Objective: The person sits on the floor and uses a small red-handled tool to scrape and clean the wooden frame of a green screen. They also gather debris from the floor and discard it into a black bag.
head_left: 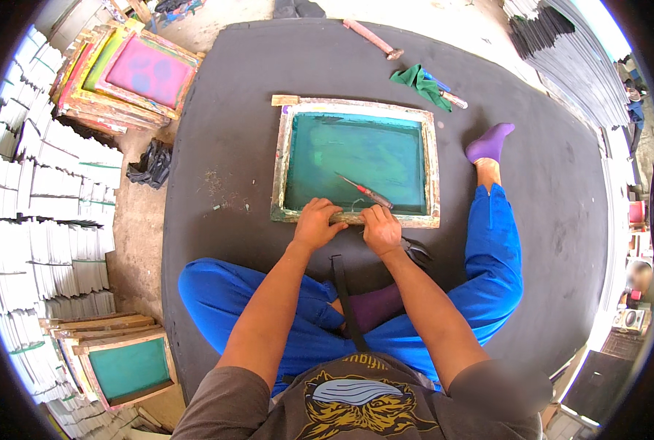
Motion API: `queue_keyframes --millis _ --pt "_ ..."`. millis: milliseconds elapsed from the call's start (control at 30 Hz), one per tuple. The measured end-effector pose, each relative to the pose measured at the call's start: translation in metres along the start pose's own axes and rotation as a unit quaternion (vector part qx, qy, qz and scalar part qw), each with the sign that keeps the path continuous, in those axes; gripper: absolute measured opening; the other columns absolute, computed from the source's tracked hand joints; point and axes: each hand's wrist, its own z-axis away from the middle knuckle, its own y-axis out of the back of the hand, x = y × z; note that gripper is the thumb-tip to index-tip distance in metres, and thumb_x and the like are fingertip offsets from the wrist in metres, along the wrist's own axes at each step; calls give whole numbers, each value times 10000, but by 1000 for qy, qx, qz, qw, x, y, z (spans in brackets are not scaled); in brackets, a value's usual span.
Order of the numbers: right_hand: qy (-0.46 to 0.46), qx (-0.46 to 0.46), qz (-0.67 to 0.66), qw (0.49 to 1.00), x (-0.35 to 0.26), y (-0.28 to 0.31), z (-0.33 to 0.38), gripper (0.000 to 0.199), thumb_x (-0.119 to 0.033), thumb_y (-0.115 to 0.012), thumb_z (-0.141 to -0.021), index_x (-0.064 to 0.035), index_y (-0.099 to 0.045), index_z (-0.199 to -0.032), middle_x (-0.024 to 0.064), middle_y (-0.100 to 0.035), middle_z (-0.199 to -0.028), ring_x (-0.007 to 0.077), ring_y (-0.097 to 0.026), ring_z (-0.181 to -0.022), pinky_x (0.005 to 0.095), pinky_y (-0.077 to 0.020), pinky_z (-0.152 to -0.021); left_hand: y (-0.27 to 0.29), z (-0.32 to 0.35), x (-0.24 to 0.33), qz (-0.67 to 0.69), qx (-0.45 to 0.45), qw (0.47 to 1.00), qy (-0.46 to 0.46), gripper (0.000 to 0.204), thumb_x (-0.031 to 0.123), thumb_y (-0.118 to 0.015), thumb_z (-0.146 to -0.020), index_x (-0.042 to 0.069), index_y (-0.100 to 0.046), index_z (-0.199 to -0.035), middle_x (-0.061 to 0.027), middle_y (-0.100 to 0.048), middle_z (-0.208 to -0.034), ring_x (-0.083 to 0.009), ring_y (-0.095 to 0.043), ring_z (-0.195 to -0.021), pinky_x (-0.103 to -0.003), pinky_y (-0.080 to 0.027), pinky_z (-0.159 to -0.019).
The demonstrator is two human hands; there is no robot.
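A wooden screen-printing frame (432, 165) with green mesh lies flat on the dark mat between my legs. My left hand (316, 224) wraps over its near rail, thumb pointing right. Just to the right, my right hand (382, 229) is closed in a pinch at the same rail; what its fingers hold is hidden. A thin pale strand (356, 203) curls up from the rail between the hands. On the mesh, close to my right fingers, rests a screwdriver (375, 196) with a red and dark handle. Dark-handled pliers (417, 251) lie beside my right wrist, partly covered.
On the dark mat (554, 220), a hammer (371, 38) lies at the far side, near a green cloth (419, 84) with tools beside it. Stacked frames (133, 73) and a black plastic bag (151, 165) sit left. More frames (125, 367) lean lower left, by white sheet stacks (41, 191).
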Motion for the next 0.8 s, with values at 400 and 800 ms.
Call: queue_keyframes --millis 400,800 --pt "-74 -57 50 994 1 -12 -5 140 -203 -689 -919 -108 -587 -929 75 -619 -945 302 -684 -884 470 -568 -716 2 0 2 -4 -1 1000 4 410 282 -909 -750 74 -792 -1083 -82 -680 -1017 -315 -622 -1033 -447 -514 -927" --pt "-259 -51 -72 962 26 15 -6 65 -152 -663 -975 -111 -644 -1022 132 -729 -969 410 -682 -949 556 -510 -782 4 1 1 3 2 1000 -4 424 287 -915 -742 55 -789 -1074 -115 -699 -1024 -353 -638 -1000 -464 -522 -914"
